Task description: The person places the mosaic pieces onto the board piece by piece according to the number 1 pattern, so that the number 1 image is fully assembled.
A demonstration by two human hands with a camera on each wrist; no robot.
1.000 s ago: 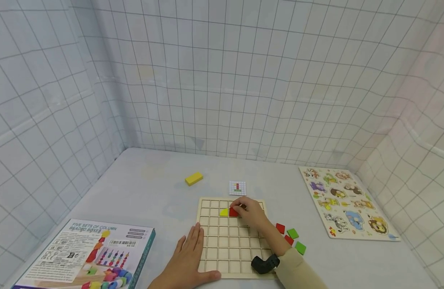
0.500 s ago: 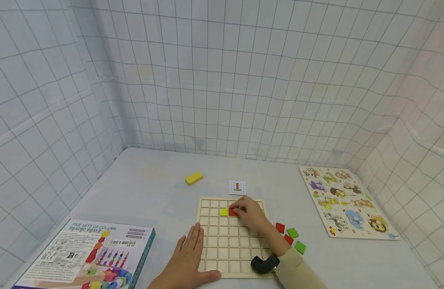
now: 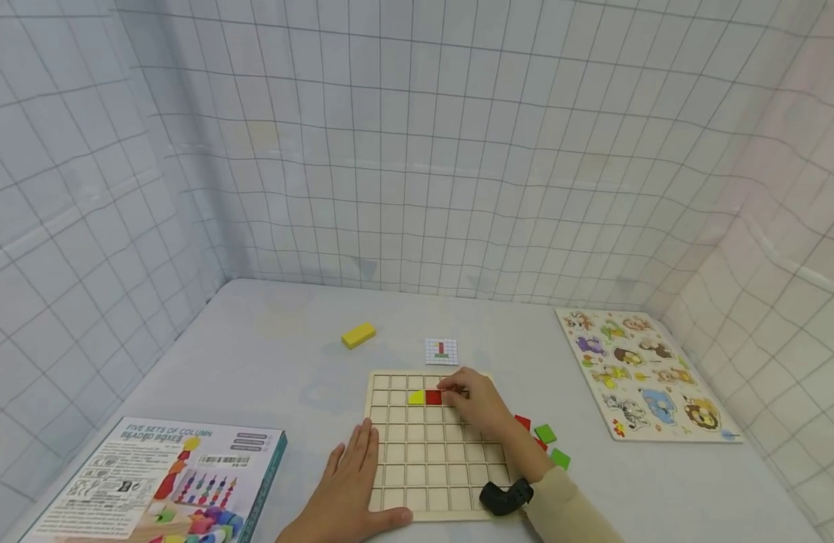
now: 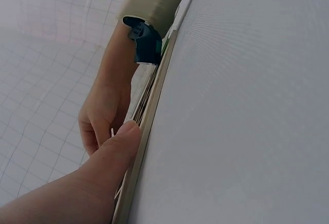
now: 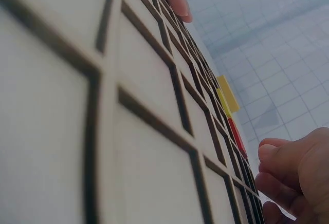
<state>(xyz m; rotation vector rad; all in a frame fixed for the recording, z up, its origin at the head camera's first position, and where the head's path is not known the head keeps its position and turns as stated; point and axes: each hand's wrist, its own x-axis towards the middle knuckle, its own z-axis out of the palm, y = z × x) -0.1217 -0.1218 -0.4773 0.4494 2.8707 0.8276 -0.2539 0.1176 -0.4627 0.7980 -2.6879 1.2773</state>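
Note:
A wooden grid board (image 3: 417, 475) lies before me, with square cells. Near its far edge, a yellow tile (image 3: 416, 397) with one cut corner sits in a cell, and a red square tile (image 3: 433, 397) lies directly to its right. My right hand (image 3: 476, 400) is just right of the red tile, thumb and fingers loosely bent; the right wrist view shows a small gap between its fingertips and the red tile (image 5: 236, 137). My left hand (image 3: 349, 483) rests along the board's left side, fingers straight, with the thumb (image 4: 115, 149) on the near edge.
Several loose red and green tiles (image 3: 545, 434) lie right of the board, partly behind the right forearm. A small pattern card (image 3: 441, 351) and a yellow block (image 3: 359, 335) are beyond it. An animal puzzle board (image 3: 648, 377) is at right, a beaded-boxes carton (image 3: 159, 475) at left.
My right hand has let go of the red tile and shifted slightly right, so more of the tile shows. The left hand keeps its place. The head view has turned slightly.

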